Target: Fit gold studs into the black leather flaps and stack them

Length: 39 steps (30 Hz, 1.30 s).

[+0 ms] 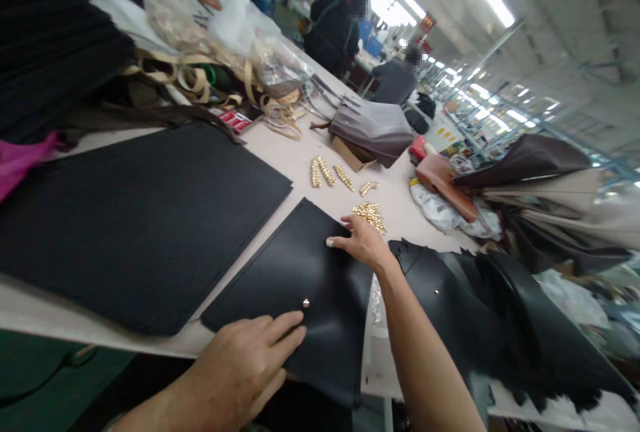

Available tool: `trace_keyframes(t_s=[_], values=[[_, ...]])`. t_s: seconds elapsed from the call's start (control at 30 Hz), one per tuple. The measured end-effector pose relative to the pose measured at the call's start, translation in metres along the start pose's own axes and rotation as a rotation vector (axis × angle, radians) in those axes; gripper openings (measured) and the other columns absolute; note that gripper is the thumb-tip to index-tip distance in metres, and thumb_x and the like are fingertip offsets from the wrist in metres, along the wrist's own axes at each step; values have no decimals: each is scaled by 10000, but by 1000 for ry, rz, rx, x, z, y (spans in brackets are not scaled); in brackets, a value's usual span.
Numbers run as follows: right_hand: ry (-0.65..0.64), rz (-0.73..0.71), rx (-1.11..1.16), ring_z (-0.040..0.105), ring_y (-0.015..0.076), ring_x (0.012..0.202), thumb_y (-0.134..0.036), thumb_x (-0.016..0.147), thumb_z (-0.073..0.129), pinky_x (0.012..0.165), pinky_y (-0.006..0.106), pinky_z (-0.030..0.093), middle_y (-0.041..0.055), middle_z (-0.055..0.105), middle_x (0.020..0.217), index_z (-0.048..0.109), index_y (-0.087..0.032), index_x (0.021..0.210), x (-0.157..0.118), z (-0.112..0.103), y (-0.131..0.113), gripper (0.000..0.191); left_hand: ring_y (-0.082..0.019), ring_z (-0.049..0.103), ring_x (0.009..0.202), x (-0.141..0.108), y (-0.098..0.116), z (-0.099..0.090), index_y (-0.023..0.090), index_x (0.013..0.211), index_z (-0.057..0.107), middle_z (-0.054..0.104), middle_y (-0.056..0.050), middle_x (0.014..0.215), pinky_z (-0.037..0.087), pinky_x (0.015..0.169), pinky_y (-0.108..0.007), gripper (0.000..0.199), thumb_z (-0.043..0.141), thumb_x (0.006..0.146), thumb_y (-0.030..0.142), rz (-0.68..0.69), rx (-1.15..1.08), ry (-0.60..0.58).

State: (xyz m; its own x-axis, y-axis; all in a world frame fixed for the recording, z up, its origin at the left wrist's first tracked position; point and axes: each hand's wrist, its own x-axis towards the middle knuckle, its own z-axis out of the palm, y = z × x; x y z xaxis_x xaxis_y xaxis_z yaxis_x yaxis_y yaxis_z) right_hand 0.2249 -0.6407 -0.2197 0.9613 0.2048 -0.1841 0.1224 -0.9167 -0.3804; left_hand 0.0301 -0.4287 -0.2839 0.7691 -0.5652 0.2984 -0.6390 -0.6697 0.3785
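A black leather panel (320, 259) lies before me, its near end reaching past the table edge. A small shiny gold-coloured metal stud (306, 303) is on it. My left hand (250, 359) rests on the panel's near left part, fingers stretched out, tips just beside the stud. At the panel's far right edge is my right hand (363, 240), thumb and fingers apart, with no object visible between them. Its fingers are close to a heap of small gold metal pieces (373, 215), which the hand partly hides.
Large black panels (150, 219) are stacked on the left. More black pieces (480, 305), one bearing a stud, lie at right. Rows of gold pieces (323, 171) lie beyond the panel. A brown-grey leather piece (373, 127) covers a cardboard box. Two people sit farther back.
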Motion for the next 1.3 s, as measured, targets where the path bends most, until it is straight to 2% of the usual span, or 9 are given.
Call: trace_keyframes(t_s=[0.1, 0.2, 0.37, 0.53, 0.67, 0.77, 0.9, 1.1, 1.3], values=[[-39, 27, 58, 653, 271, 1048, -462, 593, 885, 893, 351, 468, 96, 720, 1135, 648, -184, 1231, 12, -6, 7, 736, -232, 702, 942, -2, -4, 7, 235, 1250, 634, 673, -49, 1307, 569, 789, -357, 541, 465, 766, 60, 26, 20, 46], [-88, 25, 169, 681, 250, 915, -383, 537, 911, 824, 320, 485, 21, 748, 870, 757, -194, 926, 8, -11, 12, 459, -231, 711, 984, -4, -7, 7, 285, 1233, 655, 679, -20, 1305, 577, 831, -337, 555, 485, 747, 77, 18, 10, 66], [-77, 24, 515, 706, 207, 777, -354, 635, 825, 724, 294, 534, -24, 756, 773, 775, -215, 818, -40, -28, 29, 235, -190, 735, 963, -4, -11, 1, 301, 1205, 673, 679, -10, 1306, 575, 806, -241, 552, 462, 758, 54, 57, -11, 134], [237, 181, 858, 725, 219, 744, -443, 615, 841, 688, 321, 577, 32, 784, 875, 754, -185, 940, -126, -77, 86, 424, -172, 746, 878, 20, 8, -6, 266, 1303, 602, 654, -59, 1328, 574, 737, -219, 400, 500, 926, 178, 34, -95, 275], [628, 406, 1003, 731, 238, 728, -461, 568, 862, 689, 344, 600, 36, 778, 795, 720, -187, 983, -191, -96, 159, 517, -238, 681, 1105, 60, 50, -2, 238, 1356, 558, 654, -78, 1323, 546, 940, -331, 435, 545, 928, 316, -274, -498, 191], [839, 577, 1036, 735, 281, 741, -468, 496, 868, 700, 392, 614, 56, 763, 738, 703, -161, 988, -224, -81, 210, 603, -259, 662, 1136, 96, 82, 13, 163, 1350, 563, 684, -109, 1279, 501, 1016, -384, 530, 580, 868, 382, -564, -926, -30], [951, 762, 1006, 737, 331, 785, -537, 485, 806, 715, 446, 616, 98, 749, 732, 694, -126, 964, -247, -37, 253, 641, -279, 625, 1206, 141, 108, 37, 97, 1313, 592, 682, -156, 1276, 442, 1071, -394, 581, 611, 789, 346, -694, -1131, -149], [953, 871, 845, 655, 400, 1108, -662, 552, 697, 938, 482, 544, 185, 747, 1040, 703, -131, 1010, -268, 4, 266, 702, -296, 670, 1096, 174, 127, 52, 151, 1039, 724, 755, -103, 1102, 496, 974, -411, 345, 597, 763, 316, -687, -1109, -197], [919, 839, 488, 606, 368, 1216, -690, 679, 636, 1017, 460, 488, 231, 562, 1403, 422, -96, 1482, -297, 15, 277, 1022, -309, 637, 1180, 182, 137, 56, 98, 1324, 572, 647, -190, 1322, 525, 945, -417, 578, 604, 794, 327, -772, -1076, -190]])
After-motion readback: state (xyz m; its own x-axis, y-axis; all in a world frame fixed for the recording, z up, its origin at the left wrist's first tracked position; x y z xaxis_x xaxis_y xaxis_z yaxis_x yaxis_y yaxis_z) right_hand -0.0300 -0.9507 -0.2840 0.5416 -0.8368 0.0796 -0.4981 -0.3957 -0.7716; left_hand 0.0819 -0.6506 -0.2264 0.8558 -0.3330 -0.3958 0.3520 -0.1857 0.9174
